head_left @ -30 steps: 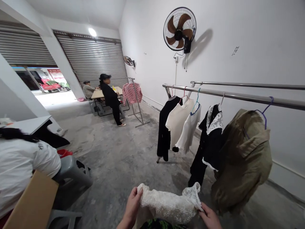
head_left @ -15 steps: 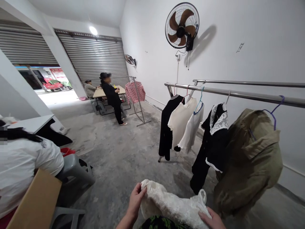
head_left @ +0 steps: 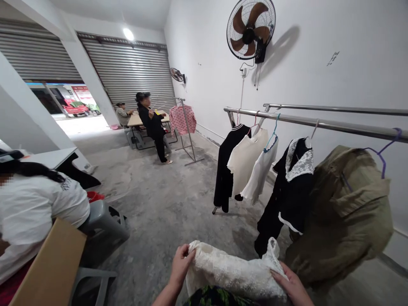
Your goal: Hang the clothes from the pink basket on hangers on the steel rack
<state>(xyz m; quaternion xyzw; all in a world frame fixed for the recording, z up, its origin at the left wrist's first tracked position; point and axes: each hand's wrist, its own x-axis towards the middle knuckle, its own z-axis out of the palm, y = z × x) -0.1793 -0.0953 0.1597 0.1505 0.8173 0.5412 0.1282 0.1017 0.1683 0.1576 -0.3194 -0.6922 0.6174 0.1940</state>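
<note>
A cream lace garment (head_left: 234,272) is stretched between both my hands at the bottom of the view. My left hand (head_left: 180,265) pinches its left edge with closed fingers. Its right side is gripped by my right hand (head_left: 291,287). A dark green patterned cloth (head_left: 216,297) shows just under the lace. To the right stands a steel clothes rail (head_left: 318,124) with several garments on hangers; an olive jacket (head_left: 350,212) and a black top with a lace collar (head_left: 290,191) hang nearest my right hand.
A person in a white shirt (head_left: 35,212) sits at the left on a grey stool (head_left: 102,225), beside a cardboard sheet (head_left: 51,267). Two people are at a far table (head_left: 137,120), near a rack holding a pink top (head_left: 181,119). A wall fan (head_left: 250,29) hangs above.
The view has shifted slightly right and down. My right hand has slid up along the lace garment's right edge; both hands still hold it.
</note>
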